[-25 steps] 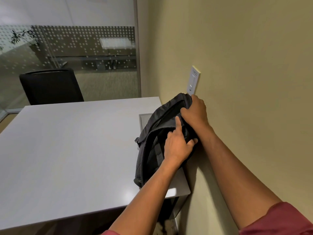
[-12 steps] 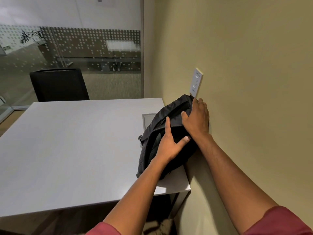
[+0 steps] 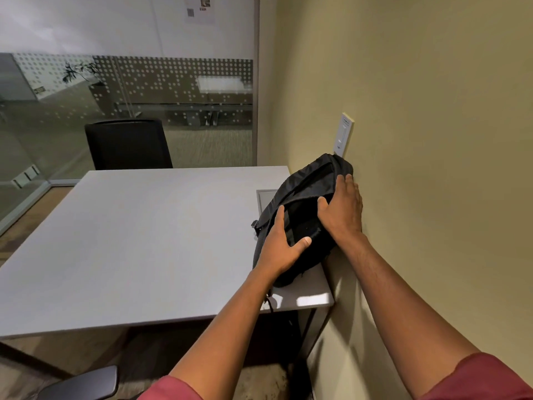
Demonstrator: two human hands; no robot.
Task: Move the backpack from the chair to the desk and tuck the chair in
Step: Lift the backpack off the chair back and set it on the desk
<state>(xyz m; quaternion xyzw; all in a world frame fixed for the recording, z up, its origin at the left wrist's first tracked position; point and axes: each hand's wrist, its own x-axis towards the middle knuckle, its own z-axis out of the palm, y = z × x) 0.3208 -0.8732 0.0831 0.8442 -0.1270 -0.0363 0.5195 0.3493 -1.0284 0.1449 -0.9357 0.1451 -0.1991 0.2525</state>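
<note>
Covering backpack – hands hide its middle.

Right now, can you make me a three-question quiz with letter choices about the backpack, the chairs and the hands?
1. Where is the backpack?
A. on the floor
B. on the desk against the wall
C. on a chair

2. What colour is the backpack?
A. black
B. red
C. yellow

3. What are the hands doing?
A. clapping
B. lying flat on the backpack
C. holding a cup

Answers:
1 B, the backpack sits on the desk's right corner, touching the wall.
2 A, its fabric is black all over.
3 B, the left hand and right hand lie spread on the backpack, fingers open.
</note>
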